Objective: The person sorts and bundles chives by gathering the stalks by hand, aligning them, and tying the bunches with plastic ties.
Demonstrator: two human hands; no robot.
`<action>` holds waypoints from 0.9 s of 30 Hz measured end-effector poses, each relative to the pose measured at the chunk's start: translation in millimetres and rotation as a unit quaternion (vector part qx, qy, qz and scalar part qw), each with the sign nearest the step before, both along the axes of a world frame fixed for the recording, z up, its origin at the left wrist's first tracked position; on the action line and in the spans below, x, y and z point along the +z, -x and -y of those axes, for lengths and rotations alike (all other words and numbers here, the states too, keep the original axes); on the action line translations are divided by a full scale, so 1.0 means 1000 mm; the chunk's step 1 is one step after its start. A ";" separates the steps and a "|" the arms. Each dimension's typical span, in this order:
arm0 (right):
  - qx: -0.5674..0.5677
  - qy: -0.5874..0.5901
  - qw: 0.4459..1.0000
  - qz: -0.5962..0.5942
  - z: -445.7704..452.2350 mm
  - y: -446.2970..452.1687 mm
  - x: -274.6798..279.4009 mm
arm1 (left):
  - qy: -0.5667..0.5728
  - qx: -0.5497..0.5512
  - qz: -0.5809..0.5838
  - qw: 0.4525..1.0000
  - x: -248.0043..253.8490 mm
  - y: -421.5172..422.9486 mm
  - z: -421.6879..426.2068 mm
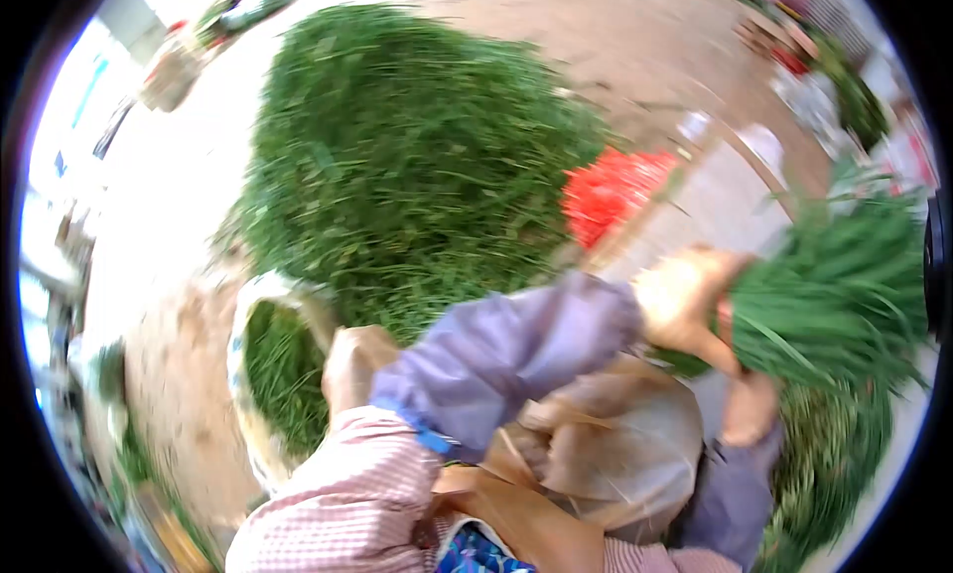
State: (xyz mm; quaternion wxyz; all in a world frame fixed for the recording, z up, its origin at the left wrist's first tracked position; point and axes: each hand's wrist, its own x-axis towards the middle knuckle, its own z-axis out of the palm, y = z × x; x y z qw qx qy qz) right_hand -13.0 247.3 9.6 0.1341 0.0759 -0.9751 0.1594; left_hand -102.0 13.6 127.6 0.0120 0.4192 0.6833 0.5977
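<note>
A bunch of long green chives lies at the right, its loose leaves fanning toward the right edge. My left hand reaches across from the left in a purple sleeve and is closed around the bunch's near end. Below it, my right hand presses against the same end, fingers bent and partly hidden. A reddish band shows on the bunch beside my left fingers; whether it is fastened I cannot tell. More chives lie beneath, close to my right sleeve.
A large heap of loose greens covers the floor ahead. Beside it sit a pile of red strips and a pale flat board. A light-rimmed sack at the left holds greens. A tan apron covers my lap.
</note>
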 end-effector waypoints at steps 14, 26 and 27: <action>0.033 0.055 0.992 0.105 0.002 0.040 -0.009 | 0.263 0.022 0.036 0.964 0.003 0.016 0.019; 0.086 0.217 0.952 0.199 -0.009 -0.050 0.036 | 0.307 0.342 -0.315 0.831 -0.112 -0.029 -0.059; 0.083 0.111 0.983 0.121 0.015 -0.053 0.070 | 0.278 0.306 -0.304 0.858 -0.110 -0.034 -0.053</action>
